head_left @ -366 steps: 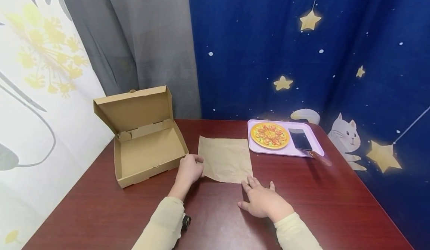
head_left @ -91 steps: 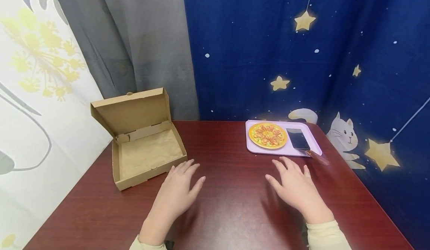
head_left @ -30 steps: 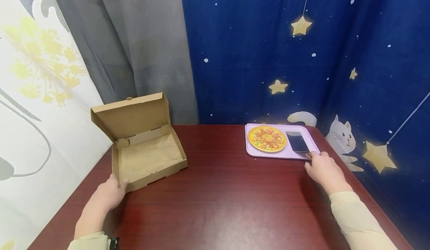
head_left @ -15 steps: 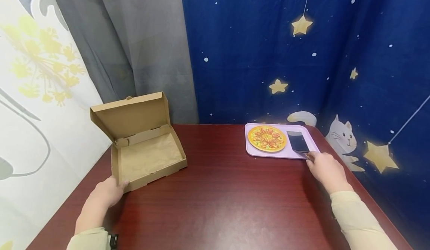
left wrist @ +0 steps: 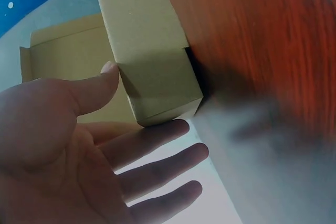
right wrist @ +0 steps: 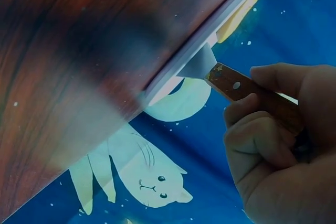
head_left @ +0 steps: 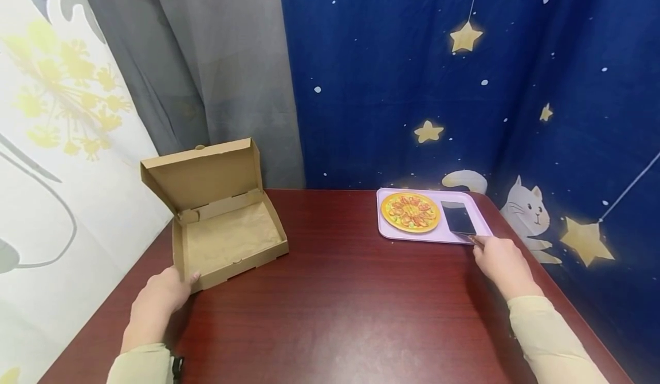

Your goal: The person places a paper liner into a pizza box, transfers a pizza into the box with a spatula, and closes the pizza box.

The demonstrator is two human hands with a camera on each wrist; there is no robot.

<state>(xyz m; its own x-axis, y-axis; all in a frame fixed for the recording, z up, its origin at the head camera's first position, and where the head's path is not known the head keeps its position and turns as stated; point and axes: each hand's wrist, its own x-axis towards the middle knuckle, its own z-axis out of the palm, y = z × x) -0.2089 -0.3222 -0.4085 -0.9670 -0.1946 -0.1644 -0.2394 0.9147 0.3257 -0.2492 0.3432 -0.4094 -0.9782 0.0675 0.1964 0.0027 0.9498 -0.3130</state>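
On the left of the head view stands an open cardboard pizza box (head_left: pixel 237 263), its lid raised and a sheet of brown paper (head_left: pixel 232 232) lying flat inside. My left hand (head_left: pixel 162 295) is at the box's near left corner; in the left wrist view its fingers reach out straight past the corner, thumb at the rim. My right hand (head_left: pixel 502 263) grips the wooden handle (right wrist: pixel 252 95) of a spatula. Its wide, dark, shiny blade (head_left: pixel 458 218) lies over the lilac tray (head_left: pixel 438 236), beside a pizza (head_left: pixel 411 212) with a yellow-orange rim.
The dark red wooden table (head_left: pixel 330 298) stretches between box and tray. The tray is near the table's far right corner. A grey curtain (head_left: pixel 242 86) and a blue star-patterned curtain (head_left: pixel 371 86) hang right behind the table.
The brown paper, flat on the table 12 s ago, is in the box. Since 3 s ago my left hand has reached the box corner and my right has taken the spatula handle; little moves lately.
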